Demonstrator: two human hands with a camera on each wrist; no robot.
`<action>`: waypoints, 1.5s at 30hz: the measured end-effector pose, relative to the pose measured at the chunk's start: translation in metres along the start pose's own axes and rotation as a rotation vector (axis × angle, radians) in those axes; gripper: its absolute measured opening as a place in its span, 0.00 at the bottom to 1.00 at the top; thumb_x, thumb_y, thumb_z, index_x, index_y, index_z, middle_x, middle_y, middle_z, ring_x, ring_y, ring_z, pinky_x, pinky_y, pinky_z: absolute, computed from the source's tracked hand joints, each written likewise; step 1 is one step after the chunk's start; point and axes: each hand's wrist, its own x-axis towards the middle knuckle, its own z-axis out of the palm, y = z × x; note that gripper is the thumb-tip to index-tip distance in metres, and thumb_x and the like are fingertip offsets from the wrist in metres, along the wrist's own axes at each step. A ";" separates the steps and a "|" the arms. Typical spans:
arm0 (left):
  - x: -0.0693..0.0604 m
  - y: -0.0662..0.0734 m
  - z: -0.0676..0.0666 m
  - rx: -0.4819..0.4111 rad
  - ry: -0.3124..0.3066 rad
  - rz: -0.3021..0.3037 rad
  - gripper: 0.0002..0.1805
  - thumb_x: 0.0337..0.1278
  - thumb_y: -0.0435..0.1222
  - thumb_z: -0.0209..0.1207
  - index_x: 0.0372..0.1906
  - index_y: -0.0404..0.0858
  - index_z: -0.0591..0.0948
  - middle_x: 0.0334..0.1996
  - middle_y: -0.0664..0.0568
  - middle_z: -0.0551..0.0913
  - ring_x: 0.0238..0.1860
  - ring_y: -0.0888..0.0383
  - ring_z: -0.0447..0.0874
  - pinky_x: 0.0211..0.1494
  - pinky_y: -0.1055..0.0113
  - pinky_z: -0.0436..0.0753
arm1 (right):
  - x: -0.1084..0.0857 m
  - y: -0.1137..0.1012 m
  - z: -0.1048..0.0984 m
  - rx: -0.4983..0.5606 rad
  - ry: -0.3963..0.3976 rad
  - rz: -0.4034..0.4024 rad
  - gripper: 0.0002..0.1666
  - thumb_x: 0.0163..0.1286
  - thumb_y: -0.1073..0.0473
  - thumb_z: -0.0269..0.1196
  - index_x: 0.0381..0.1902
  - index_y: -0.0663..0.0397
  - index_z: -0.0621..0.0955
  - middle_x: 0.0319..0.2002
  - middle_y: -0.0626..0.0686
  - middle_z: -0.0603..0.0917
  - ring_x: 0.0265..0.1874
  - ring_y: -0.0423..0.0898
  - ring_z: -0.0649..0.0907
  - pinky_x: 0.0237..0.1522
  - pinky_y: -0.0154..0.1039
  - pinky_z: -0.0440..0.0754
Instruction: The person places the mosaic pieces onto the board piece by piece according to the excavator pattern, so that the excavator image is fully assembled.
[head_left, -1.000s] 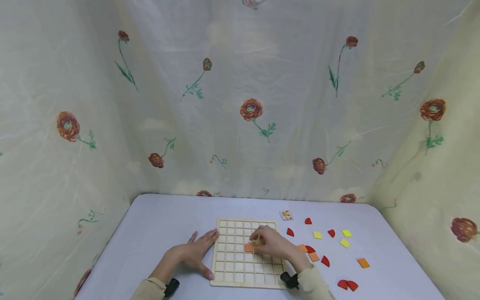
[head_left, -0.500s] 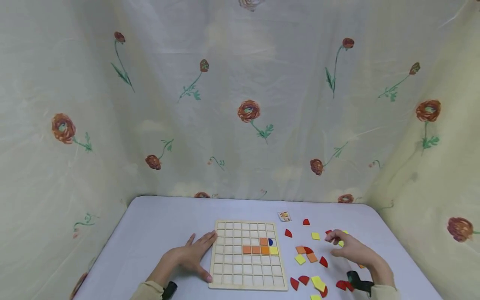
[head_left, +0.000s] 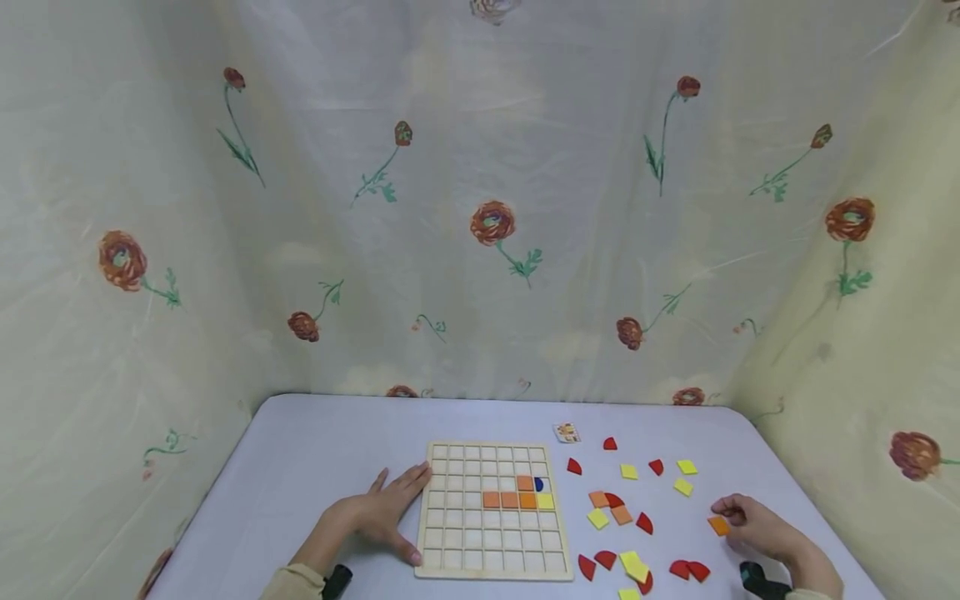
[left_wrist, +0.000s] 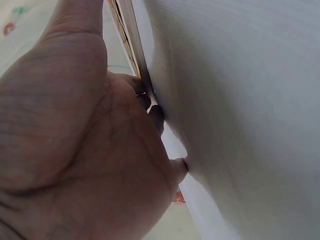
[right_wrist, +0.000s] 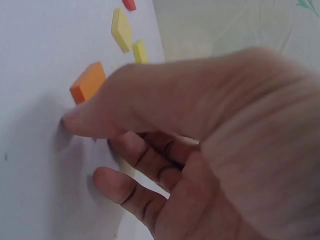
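My left hand (head_left: 384,512) lies spread at the left side of a pale wooden grid board (head_left: 450,577), fingers and thumb against its edge. In the left wrist view, the palm of that hand (left_wrist: 115,150) fills much of the picture. On the board sit several orange square tiles (head_left: 509,500), a yellow tile (head_left: 545,502) and a dark blue half-round piece (head_left: 538,484). Far to the right, my right hand (head_left: 768,531) is beside an orange tile (head_left: 718,526) lying on the table. In the right wrist view, the thumb is close to this orange tile (right_wrist: 90,82); whether they touch is unclear.
Between board and right hand lie loose red quarter-round pieces (head_left: 645,523), yellow tiles (head_left: 597,518) and orange tiles (head_left: 622,515). A small picture card (head_left: 567,432) lies behind the board. A flowered curtain (head_left: 487,317) hangs around the white table (head_left: 315,442).
My right hand has left the board and swung right across the loose pieces to the orange tile, uncovering the pieces on the board. The left hand has stayed at the board's edge.
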 end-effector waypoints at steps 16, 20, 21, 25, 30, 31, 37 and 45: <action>0.000 -0.002 -0.001 0.012 0.001 0.026 0.70 0.33 0.68 0.68 0.77 0.40 0.44 0.79 0.47 0.41 0.79 0.49 0.39 0.76 0.38 0.37 | 0.006 -0.040 0.015 -0.099 0.142 0.024 0.23 0.58 0.52 0.70 0.40 0.65 0.76 0.32 0.52 0.79 0.33 0.47 0.74 0.32 0.36 0.74; 0.000 0.001 -0.002 0.003 0.001 0.025 0.69 0.34 0.67 0.68 0.77 0.40 0.45 0.79 0.47 0.42 0.79 0.49 0.38 0.76 0.38 0.37 | 0.012 -0.073 0.029 -0.098 0.157 -0.056 0.20 0.58 0.56 0.69 0.41 0.63 0.77 0.32 0.51 0.78 0.33 0.46 0.74 0.31 0.35 0.74; 0.000 0.002 -0.001 0.004 0.002 0.021 0.69 0.33 0.67 0.68 0.77 0.40 0.46 0.79 0.47 0.42 0.79 0.49 0.38 0.76 0.38 0.37 | 0.014 -0.082 0.035 -0.096 0.157 -0.069 0.18 0.58 0.57 0.69 0.41 0.62 0.77 0.32 0.51 0.77 0.33 0.45 0.73 0.31 0.35 0.73; 0.001 0.004 -0.001 0.006 -0.003 0.004 0.69 0.33 0.67 0.68 0.77 0.40 0.46 0.79 0.48 0.42 0.79 0.50 0.38 0.76 0.38 0.38 | 0.024 -0.123 0.061 -0.072 0.128 -0.109 0.16 0.57 0.58 0.70 0.42 0.58 0.78 0.32 0.51 0.77 0.33 0.45 0.73 0.28 0.34 0.73; -0.001 0.005 -0.003 0.004 -0.006 -0.002 0.69 0.33 0.66 0.69 0.77 0.40 0.46 0.79 0.48 0.42 0.79 0.50 0.38 0.76 0.38 0.38 | 0.036 -0.173 0.098 -0.055 0.047 -0.222 0.13 0.56 0.60 0.70 0.39 0.51 0.80 0.32 0.49 0.78 0.33 0.44 0.73 0.28 0.34 0.72; -0.001 0.005 -0.003 0.002 -0.004 -0.001 0.69 0.33 0.66 0.69 0.77 0.40 0.46 0.79 0.48 0.42 0.79 0.50 0.39 0.76 0.38 0.38 | 0.039 -0.181 0.105 -0.064 0.027 -0.267 0.12 0.56 0.60 0.70 0.38 0.50 0.80 0.32 0.48 0.78 0.33 0.44 0.73 0.28 0.34 0.72; -0.003 0.004 -0.003 -0.006 -0.001 0.005 0.69 0.33 0.65 0.70 0.77 0.39 0.46 0.79 0.47 0.42 0.79 0.49 0.39 0.76 0.39 0.37 | 0.056 -0.219 0.142 -0.104 -0.080 -0.507 0.11 0.60 0.58 0.69 0.39 0.53 0.81 0.32 0.48 0.78 0.31 0.43 0.74 0.30 0.31 0.73; -0.003 0.000 -0.002 -0.002 0.004 0.018 0.69 0.33 0.66 0.69 0.77 0.39 0.46 0.79 0.48 0.42 0.79 0.49 0.38 0.76 0.38 0.38 | 0.073 -0.238 0.173 -0.158 -0.136 -0.643 0.09 0.61 0.61 0.68 0.39 0.55 0.82 0.31 0.47 0.79 0.27 0.38 0.74 0.31 0.30 0.75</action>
